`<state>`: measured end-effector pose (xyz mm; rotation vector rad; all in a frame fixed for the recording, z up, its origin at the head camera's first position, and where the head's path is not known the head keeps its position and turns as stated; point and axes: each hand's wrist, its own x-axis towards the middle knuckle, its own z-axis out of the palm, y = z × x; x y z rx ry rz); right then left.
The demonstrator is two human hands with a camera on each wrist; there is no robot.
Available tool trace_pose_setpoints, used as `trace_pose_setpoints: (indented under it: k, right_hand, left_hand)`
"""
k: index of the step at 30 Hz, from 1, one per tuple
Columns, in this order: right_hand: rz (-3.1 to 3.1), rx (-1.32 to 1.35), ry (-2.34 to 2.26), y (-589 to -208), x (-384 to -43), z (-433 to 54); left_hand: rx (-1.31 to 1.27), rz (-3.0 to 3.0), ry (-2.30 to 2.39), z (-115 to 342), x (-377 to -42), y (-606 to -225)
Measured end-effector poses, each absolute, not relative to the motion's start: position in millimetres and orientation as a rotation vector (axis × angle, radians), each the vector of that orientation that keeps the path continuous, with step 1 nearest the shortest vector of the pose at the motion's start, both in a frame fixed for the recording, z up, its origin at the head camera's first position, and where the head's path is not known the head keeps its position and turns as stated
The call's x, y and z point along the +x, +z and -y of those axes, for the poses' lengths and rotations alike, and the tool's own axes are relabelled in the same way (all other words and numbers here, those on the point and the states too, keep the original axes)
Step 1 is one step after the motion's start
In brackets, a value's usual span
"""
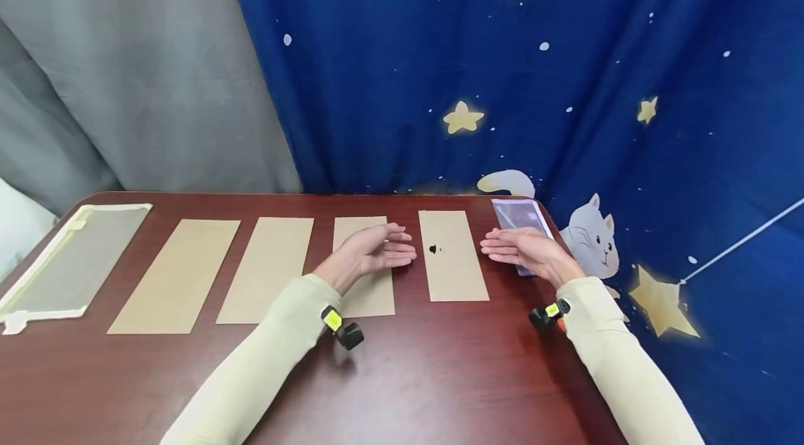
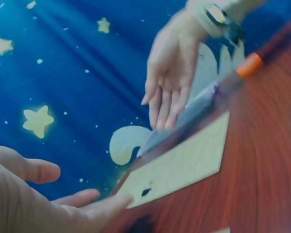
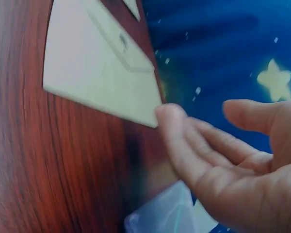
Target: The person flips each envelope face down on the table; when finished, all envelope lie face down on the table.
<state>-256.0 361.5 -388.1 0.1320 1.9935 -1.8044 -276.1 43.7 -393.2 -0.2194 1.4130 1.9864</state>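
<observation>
Both hands hover over the table with fingers extended and nothing in them, palms turned toward each other. My left hand (image 1: pixel 379 250) is above a tan paper rectangle (image 1: pixel 367 298) and partly hides it. Between the hands lies another tan paper rectangle (image 1: pixel 455 270), with a small black hat-shaped mark (image 1: pixel 433 249) near its left edge. My right hand (image 1: pixel 524 250) overlaps a shiny, clear pouch with a lilac edge (image 1: pixel 518 211) at the table's right end. In the left wrist view the right hand (image 2: pixel 172 73) hangs with its fingers pointing down.
Two more tan paper rectangles (image 1: pixel 176 274) (image 1: pixel 270 267) lie farther left. At the far left is a grey translucent sheet (image 1: pixel 103 250) with cream edging. A blue star-patterned curtain (image 1: pixel 389 82) and a grey curtain (image 1: pixel 163 68) hang behind the table (image 1: pixel 427 375).
</observation>
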Motion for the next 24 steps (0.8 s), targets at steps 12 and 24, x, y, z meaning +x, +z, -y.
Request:
trace_pose_setpoints:
  k: [12,24]
  right_hand:
    - [-1.814,0.321,-1.824,-396,-278,-354]
    - [-1.892,0.438,-1.840,-398,-276,-336]
  left_hand:
    - [-0.309,-1.442,1.967,-67,-283,-400]
    - [-0.357,-1.495,1.920,-71,-284,-395]
